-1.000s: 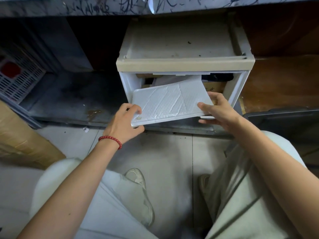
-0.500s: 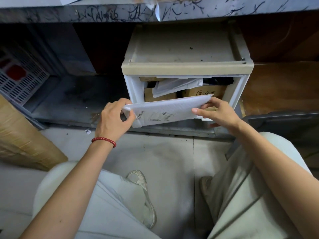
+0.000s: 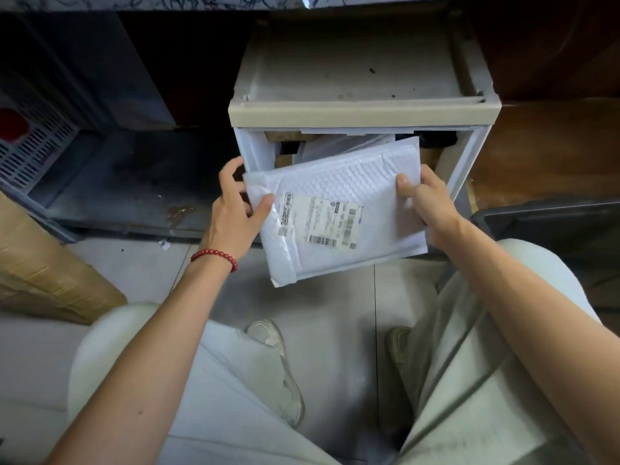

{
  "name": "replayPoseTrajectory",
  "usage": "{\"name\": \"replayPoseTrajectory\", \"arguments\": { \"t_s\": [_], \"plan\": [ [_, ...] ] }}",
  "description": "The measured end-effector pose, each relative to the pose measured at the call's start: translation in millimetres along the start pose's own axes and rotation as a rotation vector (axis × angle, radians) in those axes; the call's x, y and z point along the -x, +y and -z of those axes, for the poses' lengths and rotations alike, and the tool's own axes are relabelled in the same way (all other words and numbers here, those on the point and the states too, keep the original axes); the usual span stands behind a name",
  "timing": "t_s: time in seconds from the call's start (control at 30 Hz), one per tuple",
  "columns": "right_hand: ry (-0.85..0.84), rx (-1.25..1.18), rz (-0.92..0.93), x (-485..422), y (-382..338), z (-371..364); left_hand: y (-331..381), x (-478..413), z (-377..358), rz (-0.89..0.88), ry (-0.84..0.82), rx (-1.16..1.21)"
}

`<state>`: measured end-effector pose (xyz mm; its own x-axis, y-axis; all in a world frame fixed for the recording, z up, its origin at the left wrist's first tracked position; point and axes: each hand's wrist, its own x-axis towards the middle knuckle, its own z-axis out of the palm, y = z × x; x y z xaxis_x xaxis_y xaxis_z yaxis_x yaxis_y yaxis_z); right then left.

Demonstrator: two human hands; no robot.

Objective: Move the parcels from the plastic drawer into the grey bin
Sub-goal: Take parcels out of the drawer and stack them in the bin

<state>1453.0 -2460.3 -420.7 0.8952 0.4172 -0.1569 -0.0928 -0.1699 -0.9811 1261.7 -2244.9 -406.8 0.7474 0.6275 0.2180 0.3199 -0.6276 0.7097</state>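
A white padded parcel (image 3: 339, 203) with a shipping label facing me hangs in front of the open plastic drawer (image 3: 362, 112). My left hand (image 3: 235, 213) grips its left edge, thumb on the front. My right hand (image 3: 424, 203) grips its right edge. Inside the drawer, behind the held parcel, more parcels (image 3: 335, 147) show: white bags and brown boxes, mostly hidden. The dark rim of the grey bin (image 3: 550, 223) shows at the right edge, beside my right knee.
A low dark shelf (image 3: 134, 182) runs left of the drawer, with a slatted grey crate (image 3: 30, 146) at the far left. A brown wrapped box (image 3: 43, 263) stands on the floor at left. My knees and shoes fill the lower view.
The white parcel has come out of the drawer and turned over, so its label side now faces me. Both hands have kept hold of its edges.
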Motion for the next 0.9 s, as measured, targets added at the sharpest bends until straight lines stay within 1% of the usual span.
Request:
{"name": "replayPoseTrajectory", "arguments": {
  "t_s": [0.07, 0.17, 0.27, 0.37, 0.53, 0.63, 0.7, 0.83, 0.9],
  "plan": [
    [0.051, -0.068, -0.037, -1, -5, 0, 2, -4, -6, 0.023, -0.024, 0.053],
    [0.129, -0.084, -0.029, -5, -18, 6, 9, -12, -15, 0.024, -0.072, -0.003],
    [0.195, -0.011, 0.038, -4, -36, 23, 29, -17, -27, -0.074, -0.059, -0.002],
    [0.252, 0.068, 0.136, 1, -50, 51, 58, -22, -44, -0.123, -0.041, 0.027],
    [0.301, 0.178, 0.203, 20, -63, 117, 115, -27, -77, -0.207, -0.087, 0.043],
    [0.365, 0.183, 0.171, 35, -51, 156, 148, -28, -104, -0.273, -0.148, 0.036],
    [0.427, 0.159, 0.136, 48, -37, 182, 171, -27, -125, -0.318, -0.217, 0.012],
    [0.508, 0.004, 0.043, 74, -9, 232, 211, -18, -171, -0.399, -0.370, -0.011],
    [0.612, -0.081, 0.004, 86, 6, 254, 226, -11, -197, -0.447, -0.449, -0.035]
  ]
}}
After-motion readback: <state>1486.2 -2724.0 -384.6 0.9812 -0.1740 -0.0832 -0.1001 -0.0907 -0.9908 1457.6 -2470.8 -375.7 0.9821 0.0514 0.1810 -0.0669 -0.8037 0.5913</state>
